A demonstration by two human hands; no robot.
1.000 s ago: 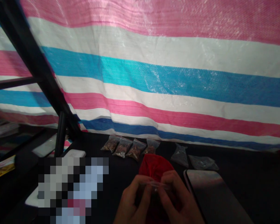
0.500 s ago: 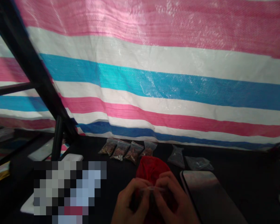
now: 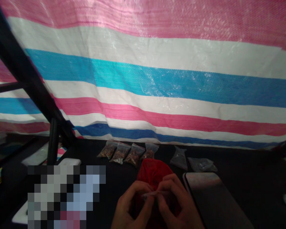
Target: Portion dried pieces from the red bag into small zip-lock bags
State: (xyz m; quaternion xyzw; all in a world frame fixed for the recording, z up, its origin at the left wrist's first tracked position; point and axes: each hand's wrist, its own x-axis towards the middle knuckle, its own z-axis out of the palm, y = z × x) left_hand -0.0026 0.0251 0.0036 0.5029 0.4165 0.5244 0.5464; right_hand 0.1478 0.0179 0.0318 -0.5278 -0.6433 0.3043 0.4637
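My left hand (image 3: 133,203) and my right hand (image 3: 177,200) meet low in the middle of the view, their fingertips pinching a thin clear plastic piece (image 3: 154,193) from both ends. Behind and under my hands lies a red velvety cloth pouch (image 3: 152,173), partly hidden by my fingers. Several small clear bags of brown dried material (image 3: 120,153) stand in a row beyond the pouch. To their right lie two nearly empty clear plastic bags (image 3: 179,159).
A dark glossy slab (image 3: 214,200), possibly a tablet, lies right of my right hand on a black tabletop (image 3: 114,181). A black metal frame post (image 3: 52,141) rises at left. A pink, white and blue striped tarpaulin (image 3: 143,89) hangs behind. A pixelated patch covers the lower left.
The whole scene has slid left in the view as the camera turned slightly right. My hands still pinch the clear plastic piece, with little visible change in their grip.
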